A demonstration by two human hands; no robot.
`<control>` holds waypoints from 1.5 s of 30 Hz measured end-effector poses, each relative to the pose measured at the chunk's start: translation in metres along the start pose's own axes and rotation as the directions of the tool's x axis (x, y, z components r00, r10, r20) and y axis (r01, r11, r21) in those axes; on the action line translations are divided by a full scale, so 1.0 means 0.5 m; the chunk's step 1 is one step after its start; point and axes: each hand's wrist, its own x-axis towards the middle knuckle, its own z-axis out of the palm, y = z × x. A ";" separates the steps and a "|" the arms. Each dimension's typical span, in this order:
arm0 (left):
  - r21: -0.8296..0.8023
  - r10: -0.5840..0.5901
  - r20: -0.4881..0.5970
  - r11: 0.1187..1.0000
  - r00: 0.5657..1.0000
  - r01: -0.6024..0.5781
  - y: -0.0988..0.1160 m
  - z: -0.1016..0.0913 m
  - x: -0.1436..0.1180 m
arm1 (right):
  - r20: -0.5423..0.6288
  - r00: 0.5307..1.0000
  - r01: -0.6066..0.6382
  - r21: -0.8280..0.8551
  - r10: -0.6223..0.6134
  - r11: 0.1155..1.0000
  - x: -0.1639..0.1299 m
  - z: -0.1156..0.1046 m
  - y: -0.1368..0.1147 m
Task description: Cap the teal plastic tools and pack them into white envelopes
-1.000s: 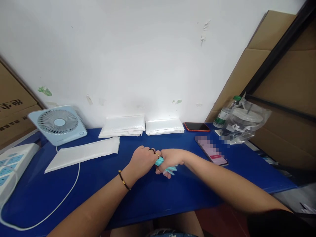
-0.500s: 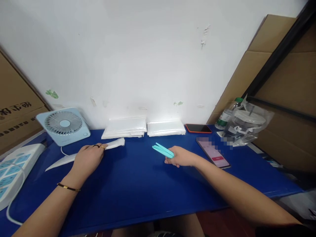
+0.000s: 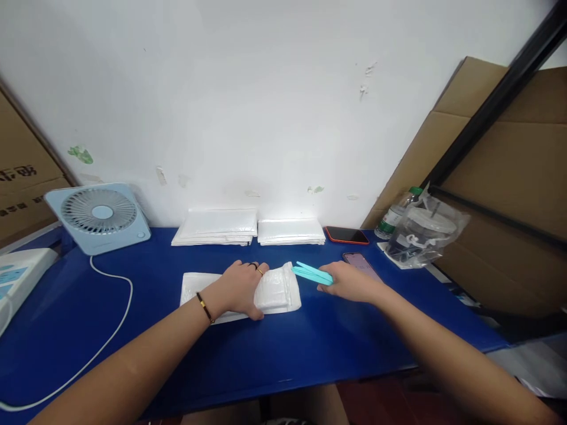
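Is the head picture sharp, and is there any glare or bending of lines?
Head view: mostly sharp, hands crisp; wide-lens bending curves the blue table edge; the white wall is bright and even; soft glare on the white pouch under the left hand.

A scuffed white wall [image 3: 266, 106] backs the blue desk [image 3: 310, 348], with brown cardboard sheets [image 3: 509, 171] leaning at its right edge.
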 end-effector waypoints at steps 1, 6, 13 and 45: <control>0.018 -0.010 -0.029 1.000 1.000 0.011 0.003 0.005 -0.002 | -0.009 1.000 -0.004 -0.068 0.003 0.998 -0.001 0.002 -0.001; -0.019 -0.046 -0.095 0.999 0.994 0.044 0.004 -0.003 -0.015 | -0.073 0.996 -0.070 -0.406 0.044 0.911 0.002 0.016 -0.023; -0.211 -0.048 -0.126 0.977 0.991 0.021 0.015 -0.015 -0.011 | -0.174 0.982 -0.068 -0.674 -0.069 0.735 0.013 0.019 -0.090; -0.270 -0.197 -0.280 0.955 0.940 0.120 0.075 -0.012 0.005 | -0.542 0.796 0.426 0.185 -0.270 0.885 0.057 0.059 -0.147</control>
